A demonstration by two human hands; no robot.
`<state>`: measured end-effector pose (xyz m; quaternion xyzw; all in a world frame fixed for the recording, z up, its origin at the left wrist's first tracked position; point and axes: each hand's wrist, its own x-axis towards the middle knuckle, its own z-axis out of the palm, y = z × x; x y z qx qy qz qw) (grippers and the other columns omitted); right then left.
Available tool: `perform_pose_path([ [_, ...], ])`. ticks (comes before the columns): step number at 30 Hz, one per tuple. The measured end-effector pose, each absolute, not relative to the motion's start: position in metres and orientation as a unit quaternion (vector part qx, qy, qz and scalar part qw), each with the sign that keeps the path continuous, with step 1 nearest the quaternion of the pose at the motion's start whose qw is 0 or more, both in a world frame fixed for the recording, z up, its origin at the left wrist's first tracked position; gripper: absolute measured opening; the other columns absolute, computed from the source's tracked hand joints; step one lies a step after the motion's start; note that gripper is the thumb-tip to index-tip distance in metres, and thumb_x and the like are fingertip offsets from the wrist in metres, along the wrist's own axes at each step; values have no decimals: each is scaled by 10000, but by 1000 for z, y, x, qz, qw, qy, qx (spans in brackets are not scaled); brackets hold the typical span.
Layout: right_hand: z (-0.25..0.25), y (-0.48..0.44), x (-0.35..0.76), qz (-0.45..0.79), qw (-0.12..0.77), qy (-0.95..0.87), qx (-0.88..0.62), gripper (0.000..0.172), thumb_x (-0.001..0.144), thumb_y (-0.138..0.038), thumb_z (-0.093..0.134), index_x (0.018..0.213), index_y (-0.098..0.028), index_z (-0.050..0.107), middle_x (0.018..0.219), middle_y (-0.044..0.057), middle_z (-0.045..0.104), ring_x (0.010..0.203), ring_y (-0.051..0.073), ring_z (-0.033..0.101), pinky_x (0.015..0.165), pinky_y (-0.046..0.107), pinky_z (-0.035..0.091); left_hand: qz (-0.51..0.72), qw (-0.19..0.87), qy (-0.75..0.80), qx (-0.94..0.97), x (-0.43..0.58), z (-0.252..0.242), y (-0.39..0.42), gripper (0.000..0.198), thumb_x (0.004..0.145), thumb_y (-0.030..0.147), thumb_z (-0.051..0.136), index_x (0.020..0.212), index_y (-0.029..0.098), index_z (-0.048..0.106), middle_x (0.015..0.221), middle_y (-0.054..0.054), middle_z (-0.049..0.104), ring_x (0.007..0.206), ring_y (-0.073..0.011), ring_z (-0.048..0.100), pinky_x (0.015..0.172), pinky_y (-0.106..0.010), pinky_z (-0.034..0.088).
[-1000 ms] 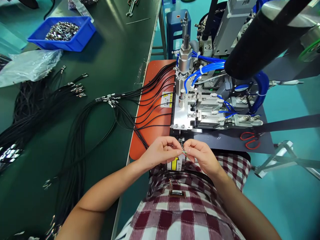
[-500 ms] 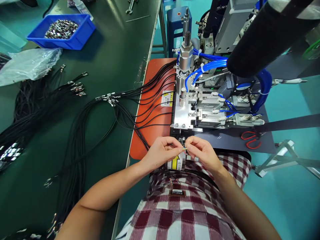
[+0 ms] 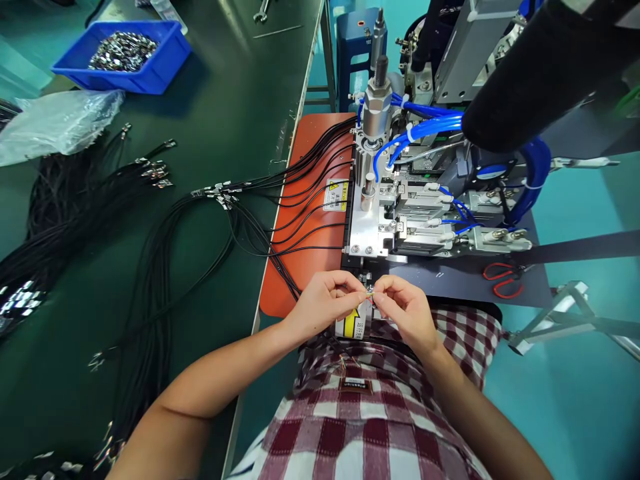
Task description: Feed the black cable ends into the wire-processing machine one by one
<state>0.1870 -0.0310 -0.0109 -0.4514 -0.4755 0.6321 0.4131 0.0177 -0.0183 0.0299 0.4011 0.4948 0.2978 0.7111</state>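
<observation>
Thumb and forefinger of my left hand (image 3: pixel 327 300) are pinched on the end of a cable, where thin coloured wires (image 3: pixel 370 295) stick out. My right hand (image 3: pixel 406 308) faces it, its fingertips closed on the same small wires. Both hands are just in front of the metal machine (image 3: pixel 370 230), above a white label with a yellow arrow (image 3: pixel 351 325). Several black cables (image 3: pixel 305 230) run from the machine's left side across an orange board (image 3: pixel 280 283). Loose wire ends (image 3: pixel 343 362) rest on the checked apron (image 3: pixel 320 413).
On the green table (image 3: pixel 235 100) lie bundles of black cables (image 3: pixel 155 267), a blue bin (image 3: pixel 165 67) of small metal parts, a plastic bag (image 3: pixel 60 123) and a wrench (image 3: pixel 263 10). Red-handled scissors (image 3: pixel 503 279) lie on the right. A thick black tube (image 3: pixel 540 73) hangs over the machine.
My right hand's fingers have shifted slightly at the wires, and the hand sits a little more upright. The left hand keeps its pinch. The view has moved a little.
</observation>
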Motion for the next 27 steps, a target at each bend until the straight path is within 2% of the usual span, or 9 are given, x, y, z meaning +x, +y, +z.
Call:
perform_pose_path([
  [9, -9, -47, 178, 586, 431, -465, -504, 154, 856, -323, 599, 764, -202, 579, 696, -10, 519, 538, 108, 426, 490, 241, 360, 320, 711, 501, 376, 17, 30, -20, 203, 751, 303, 685, 711, 125, 596, 432, 75, 435, 380, -30, 338, 383, -147, 261],
  [27, -7, -42, 179, 614, 430, -430, -503, 152, 822, -327, 643, 762, -195, 596, 637, -21, 521, 518, 106, 440, 503, 243, 398, 308, 706, 504, 392, 19, 31, -19, 269, 742, 373, 690, 716, 130, 579, 429, 77, 433, 376, -31, 332, 379, -156, 258],
])
